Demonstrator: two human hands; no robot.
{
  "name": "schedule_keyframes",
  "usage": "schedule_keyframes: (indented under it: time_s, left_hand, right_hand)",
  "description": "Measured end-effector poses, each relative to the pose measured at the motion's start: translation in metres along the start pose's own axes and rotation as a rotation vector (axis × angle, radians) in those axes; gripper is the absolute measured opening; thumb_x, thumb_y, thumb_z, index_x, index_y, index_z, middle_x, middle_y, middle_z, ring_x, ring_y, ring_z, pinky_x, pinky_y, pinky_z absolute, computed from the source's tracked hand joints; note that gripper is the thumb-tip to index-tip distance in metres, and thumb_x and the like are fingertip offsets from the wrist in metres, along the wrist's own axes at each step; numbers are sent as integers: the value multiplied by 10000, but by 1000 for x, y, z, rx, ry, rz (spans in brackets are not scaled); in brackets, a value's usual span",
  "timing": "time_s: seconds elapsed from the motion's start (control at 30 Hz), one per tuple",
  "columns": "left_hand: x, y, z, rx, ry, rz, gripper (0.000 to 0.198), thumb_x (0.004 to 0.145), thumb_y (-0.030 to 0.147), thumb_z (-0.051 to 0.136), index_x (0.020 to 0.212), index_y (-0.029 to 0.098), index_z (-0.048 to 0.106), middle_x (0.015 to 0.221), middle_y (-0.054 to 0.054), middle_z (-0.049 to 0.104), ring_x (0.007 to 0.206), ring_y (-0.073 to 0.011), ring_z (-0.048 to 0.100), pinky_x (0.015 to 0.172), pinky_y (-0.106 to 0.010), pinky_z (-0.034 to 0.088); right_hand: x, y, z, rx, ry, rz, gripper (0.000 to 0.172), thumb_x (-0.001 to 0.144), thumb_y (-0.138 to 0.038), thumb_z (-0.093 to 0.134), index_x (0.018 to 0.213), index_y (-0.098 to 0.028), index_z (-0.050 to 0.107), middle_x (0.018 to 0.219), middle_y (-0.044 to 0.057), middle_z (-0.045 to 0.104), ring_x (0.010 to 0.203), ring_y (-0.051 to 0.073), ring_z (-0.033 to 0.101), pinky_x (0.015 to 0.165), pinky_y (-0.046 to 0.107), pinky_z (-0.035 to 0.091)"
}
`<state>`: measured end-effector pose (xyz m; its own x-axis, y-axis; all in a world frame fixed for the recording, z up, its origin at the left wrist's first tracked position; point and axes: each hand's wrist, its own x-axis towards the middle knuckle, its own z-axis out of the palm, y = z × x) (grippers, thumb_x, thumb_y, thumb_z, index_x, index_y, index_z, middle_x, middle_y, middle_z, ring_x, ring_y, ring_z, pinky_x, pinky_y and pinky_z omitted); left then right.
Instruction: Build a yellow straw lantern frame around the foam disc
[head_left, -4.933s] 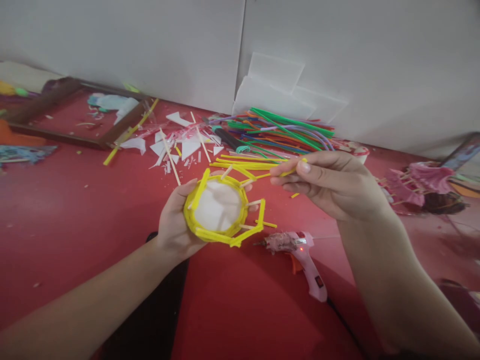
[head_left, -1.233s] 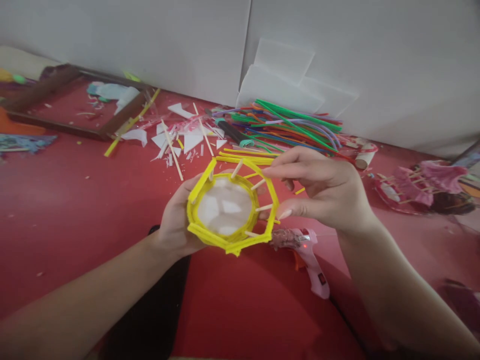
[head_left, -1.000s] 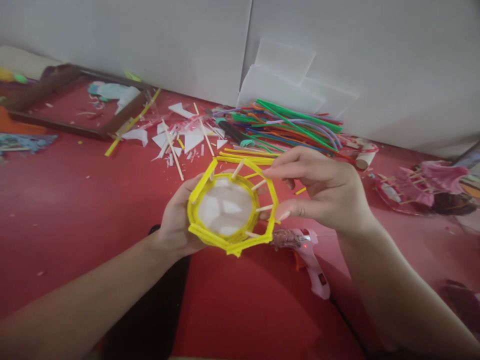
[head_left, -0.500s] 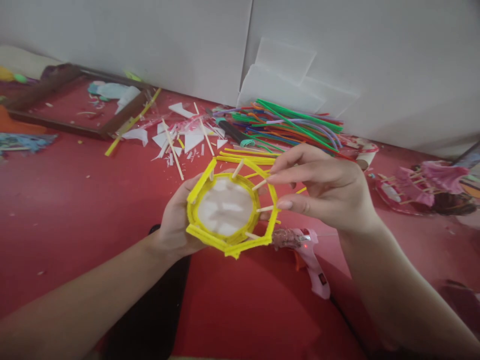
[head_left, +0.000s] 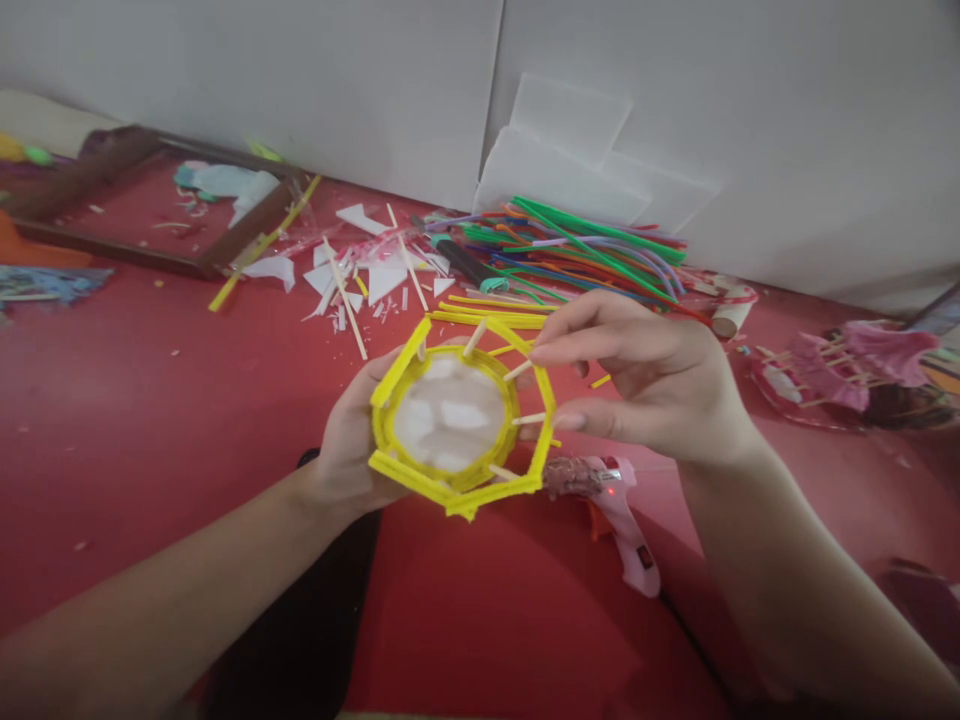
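Observation:
A small round basket-like craft (head_left: 461,495) is held up in front of me. Yellow pipe cleaners wrap its pale round base (head_left: 450,415), and short wooden sticks (head_left: 475,338) rise from it to an angular yellow rim that has a gap on the left. My left hand (head_left: 356,430) grips it from the left and beneath, its fingers mostly hidden behind it. At the right side of the rim is my right hand (head_left: 645,375), index fingertip and thumb against the yellow edge at two spots. Below it lies a pink glue gun (head_left: 630,535) with a red light lit.
Behind the craft lie yellow pipe cleaners (head_left: 487,312) and a colourful pipe-cleaner pile (head_left: 577,245). White scraps (head_left: 386,282) and wooden sticks (head_left: 345,300) litter the red table (head_left: 187,430). A brown frame (head_left: 202,265) stands left, a pink craft (head_left: 847,365) right. A black object (head_left: 292,620) lies in front.
The craft has shifted very slightly left and tilted a little. My right thumb has moved slightly along the rim; otherwise both hands keep nearly the same place.

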<state>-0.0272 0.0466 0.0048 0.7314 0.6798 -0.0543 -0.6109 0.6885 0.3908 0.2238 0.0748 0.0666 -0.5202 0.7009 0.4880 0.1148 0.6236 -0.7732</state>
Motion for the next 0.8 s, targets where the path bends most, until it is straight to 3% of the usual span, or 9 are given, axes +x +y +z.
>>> schedule_keyframes:
  time_s: [0.17,0.33,0.5,0.67,0.8]
  left_hand:
    - [1,-1,-1,-6,-17,25,423,1011,432,506,1153,147,784,1181,-59,811,1065,-285,767,1018,-443,571]
    - [1,0,-1,18,49,20,415,1003,399,507,1174,130,772,1209,-84,801,1091,-305,759,1065,-486,538]
    - [1,-3,2,-17,-3,18,411,994,430,534,1153,143,781,1193,-76,806,1060,-312,773,984,-469,594]
    - [1,-7,1,-26,26,46,485,1052,407,414,1160,98,772,1161,-97,813,1117,-271,760,1002,-385,585]
    - [0,-9,-1,-13,115,48,470,1051,413,385,1230,145,728,1194,-97,802,1135,-288,750,1059,-450,545]
  right_hand:
    - [0,0,1,9,3,-5,365,751,-337,924,1104,-347,829,1011,29,745,933,194,668,830,367,543]
    - [0,-1,1,0,10,10,343,754,-353,921,1085,-342,831,1000,26,742,927,194,664,839,373,542]
    - [0,-3,1,56,10,40,332,759,-376,915,1076,-331,828,984,29,756,892,192,661,751,344,555]
    - [0,-10,4,191,136,242,121,897,-349,794,986,-273,827,884,17,759,723,134,660,620,271,554]
    - [1,-15,5,168,35,345,104,887,-343,799,878,-242,824,844,17,764,765,144,693,668,270,577]
